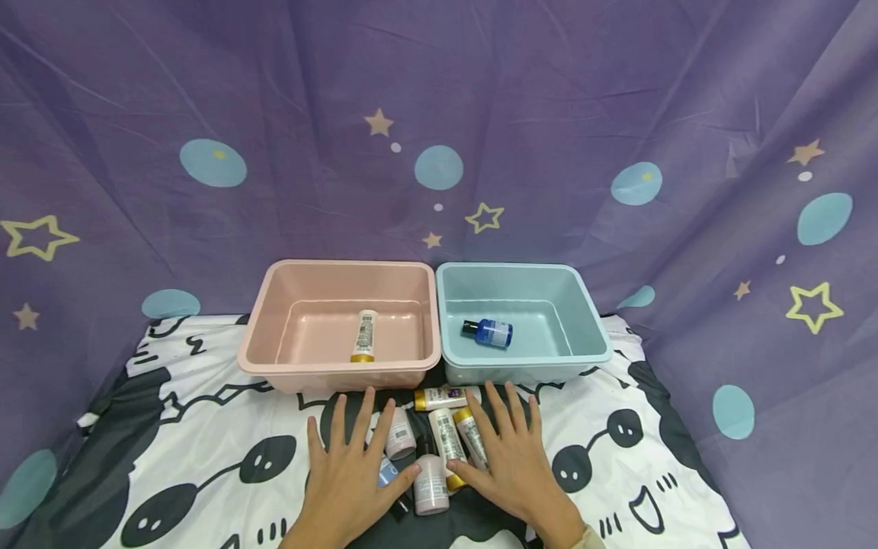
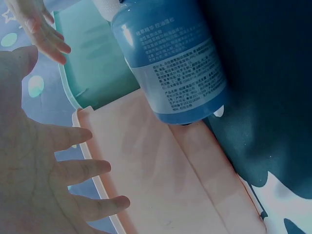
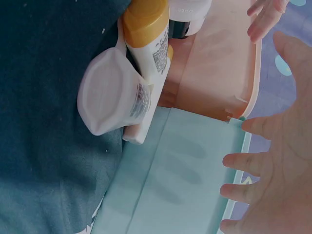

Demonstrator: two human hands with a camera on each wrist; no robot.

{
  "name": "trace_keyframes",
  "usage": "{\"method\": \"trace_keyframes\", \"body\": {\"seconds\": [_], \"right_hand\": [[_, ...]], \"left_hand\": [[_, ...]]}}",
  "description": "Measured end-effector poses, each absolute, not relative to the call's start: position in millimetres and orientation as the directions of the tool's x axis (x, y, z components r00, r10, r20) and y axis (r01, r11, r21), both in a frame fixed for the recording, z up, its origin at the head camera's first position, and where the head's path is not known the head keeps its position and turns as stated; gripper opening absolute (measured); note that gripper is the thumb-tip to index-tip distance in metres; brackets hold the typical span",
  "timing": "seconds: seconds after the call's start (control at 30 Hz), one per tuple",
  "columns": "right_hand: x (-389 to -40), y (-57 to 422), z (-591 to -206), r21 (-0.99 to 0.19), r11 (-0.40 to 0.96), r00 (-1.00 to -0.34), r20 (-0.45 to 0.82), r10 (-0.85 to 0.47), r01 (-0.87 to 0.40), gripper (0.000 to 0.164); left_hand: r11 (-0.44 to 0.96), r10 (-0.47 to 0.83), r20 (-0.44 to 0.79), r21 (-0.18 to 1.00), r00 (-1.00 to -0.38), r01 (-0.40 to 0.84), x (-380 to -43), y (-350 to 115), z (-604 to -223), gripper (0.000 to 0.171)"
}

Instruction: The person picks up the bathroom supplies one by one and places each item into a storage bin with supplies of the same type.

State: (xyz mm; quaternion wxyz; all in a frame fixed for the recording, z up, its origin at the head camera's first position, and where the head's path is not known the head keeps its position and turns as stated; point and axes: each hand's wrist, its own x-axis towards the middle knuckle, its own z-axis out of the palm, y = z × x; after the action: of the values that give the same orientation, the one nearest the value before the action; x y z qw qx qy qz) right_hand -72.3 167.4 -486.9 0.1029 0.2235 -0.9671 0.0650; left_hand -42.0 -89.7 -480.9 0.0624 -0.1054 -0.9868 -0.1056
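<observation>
Purple star-print backdrop (image 1: 549, 99) behind; black-and-white cartoon-print cloth (image 1: 206, 427) below

A black-and-white printed cloth (image 1: 219, 438) covered the surface, its pattern showing dark ovals with small white eyes and black line drawings, and creases ran across it. Toward its far edge a pink bin (image 1: 339, 377) and a light blue bin (image 1: 524, 371) stood side by side. In front of them lay a close cluster: a yellow-capped tube (image 1: 446, 397) set crosswise nearest the bins, two more white tubes, one long (image 1: 446, 435) and one short (image 1: 473, 438), two pale pink bottles (image 1: 430, 488) with dark caps, and a blue bottle (image 1: 387, 471), partly hidden from view.
</observation>
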Motion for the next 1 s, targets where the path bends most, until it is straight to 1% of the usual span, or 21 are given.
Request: {"method": "trace_keyframes", "body": {"seconds": [0.3,0.37,0.47,0.6,0.77,1.0], "right_hand": [[-72,168,-488,-0.092,0.889,-0.873,0.262,-0.412,-0.448,0.097],[-73,169,-488,-0.093,0.888,-0.870,0.272,-0.411,-0.449,0.096],[-74,171,-486,-0.127,0.882,-0.869,0.280,-0.407,-0.454,0.091],[-74,174,-482,-0.207,0.871,-0.879,0.287,-0.382,-0.446,0.084],[-74,176,-477,-0.315,0.855,-0.899,0.289,-0.328,-0.413,0.078],[-74,177,-479,-0.437,0.840,-0.945,0.203,-0.256,-0.322,0.074]], "left_hand": [[0.951,0.209,0.179,0.192,-0.961,0.243,-43,-89,-480,0.096],[0.946,0.212,0.194,0.203,-0.958,0.251,-44,-90,-478,0.095],[0.938,0.211,0.225,0.228,-0.951,0.262,-45,-94,-475,0.091],[0.915,0.211,0.320,0.269,-0.924,0.302,-49,-101,-469,0.082],[0.889,0.193,0.472,0.287,-0.861,0.356,-55,-115,-461,0.074],[0.878,0.105,0.600,0.318,-0.793,0.357,-65,-139,-452,0.061]]}}
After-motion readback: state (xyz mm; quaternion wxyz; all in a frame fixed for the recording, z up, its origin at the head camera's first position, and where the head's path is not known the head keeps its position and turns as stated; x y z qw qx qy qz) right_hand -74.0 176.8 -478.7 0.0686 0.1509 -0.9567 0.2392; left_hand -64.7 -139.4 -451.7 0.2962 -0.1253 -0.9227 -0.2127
